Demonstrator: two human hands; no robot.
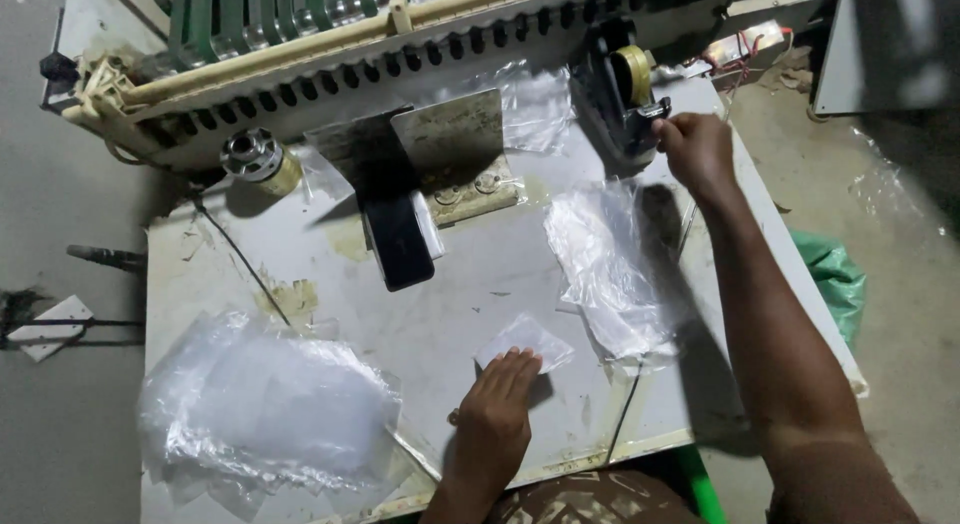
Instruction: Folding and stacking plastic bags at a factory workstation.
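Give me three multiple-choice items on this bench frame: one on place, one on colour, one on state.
1. Where is the right hand?
A. At the tape dispenser at the far right of the table
B. On the pile of clear bags
C. On the floor

2. What colour is the flat phone-like slab mid-table?
A. White
B. Black
C. Green

3. How does the left hand meet the small clear packet?
A. Lifts it in the air
B. Lies flat, fingertips pressing on its near edge
C. Is well apart from it

Answers:
1 A, the hand's fingers are at the dispenser's front edge.
2 B, the slab is dark and glossy against the pale table.
3 B, the palm is down and the fingertips overlap the packet, which lies on the table.
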